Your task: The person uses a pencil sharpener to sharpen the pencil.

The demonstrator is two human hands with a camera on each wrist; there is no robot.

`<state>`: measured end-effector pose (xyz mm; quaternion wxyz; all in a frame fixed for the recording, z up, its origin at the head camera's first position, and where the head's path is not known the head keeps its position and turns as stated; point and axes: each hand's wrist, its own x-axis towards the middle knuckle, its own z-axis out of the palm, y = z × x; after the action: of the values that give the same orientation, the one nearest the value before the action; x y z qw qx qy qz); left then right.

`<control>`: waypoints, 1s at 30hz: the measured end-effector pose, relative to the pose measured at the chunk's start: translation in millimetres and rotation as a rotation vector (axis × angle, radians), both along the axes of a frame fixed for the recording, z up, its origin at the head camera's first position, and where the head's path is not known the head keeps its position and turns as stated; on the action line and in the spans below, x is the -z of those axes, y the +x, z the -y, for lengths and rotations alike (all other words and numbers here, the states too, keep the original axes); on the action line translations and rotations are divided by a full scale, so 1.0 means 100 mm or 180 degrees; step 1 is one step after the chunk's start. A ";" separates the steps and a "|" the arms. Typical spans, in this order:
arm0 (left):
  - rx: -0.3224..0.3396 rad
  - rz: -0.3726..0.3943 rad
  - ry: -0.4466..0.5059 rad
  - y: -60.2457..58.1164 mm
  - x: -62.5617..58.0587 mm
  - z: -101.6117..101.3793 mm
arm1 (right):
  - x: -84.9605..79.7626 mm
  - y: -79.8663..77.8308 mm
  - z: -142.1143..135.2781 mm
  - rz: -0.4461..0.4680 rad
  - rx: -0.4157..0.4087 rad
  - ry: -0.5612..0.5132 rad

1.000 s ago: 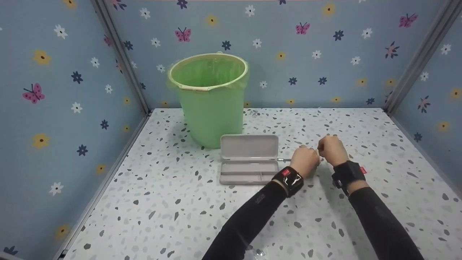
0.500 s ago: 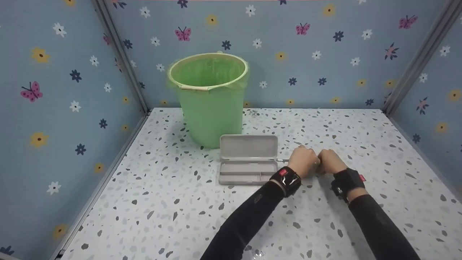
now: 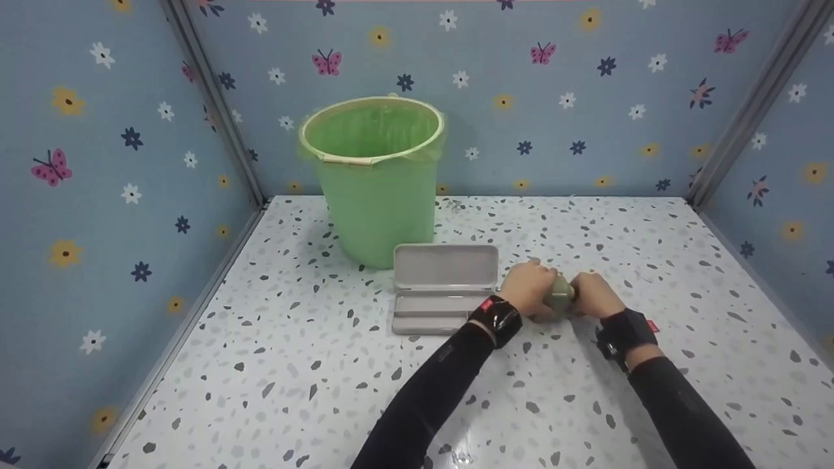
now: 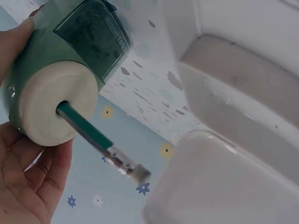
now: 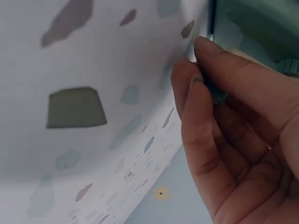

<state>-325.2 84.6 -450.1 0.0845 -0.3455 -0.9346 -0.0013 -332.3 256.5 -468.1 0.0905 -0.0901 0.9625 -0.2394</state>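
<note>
My left hand (image 3: 529, 288) grips a green crank pencil sharpener (image 4: 39, 49) with a round cream front and a dark see-through shavings drawer (image 4: 96, 39). From the hole in that front sticks a green pencil (image 4: 88, 128), its eraser end pointing out towards the pencil case. On the sharpener's other side, my right hand (image 3: 594, 296) pinches a small dark green knob (image 5: 217, 93) between thumb and fingers; most of the knob is hidden by them. Beside the left hand lies a grey pencil case (image 3: 446, 266), its lid raised and its compartments showing.
A green waste bin (image 3: 384, 208) with a clear liner stands behind the pencil case. The speckled table (image 3: 293, 378) is bounded by blue flowered walls (image 3: 495, 130) at the back and both sides.
The right hand has come down and nearer to me beside the sharpener. The left hand has shifted slightly left, so more of the sharpener shows between the hands.
</note>
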 end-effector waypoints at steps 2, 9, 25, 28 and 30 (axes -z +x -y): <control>-0.0051 0.0234 0.0142 -0.02 0.00 0.07 | 0.02 0.00 0.00 -0.0045 -0.0046 0.0007; -0.0121 0.1000 0.0863 0.00 -0.01 0.40 | 0.07 0.02 -0.01 -0.0109 -0.0056 -0.0013; -0.0322 0.0296 0.0717 0.07 0.17 0.49 | -0.31 0.32 0.20 -0.0703 -0.0581 -0.0068; -0.0356 0.0123 0.0698 0.06 0.18 0.44 | -0.31 0.34 0.34 -0.0982 -0.0672 0.0007; -0.0369 0.0067 0.0721 0.05 0.18 0.42 | -0.29 0.35 0.41 -0.1102 -0.0697 0.0075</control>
<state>-320.2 42.2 -468.4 0.1132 -0.2791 -0.9477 -0.1056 -296.9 215.4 -438.7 -0.0498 -0.2330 0.9509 -0.1977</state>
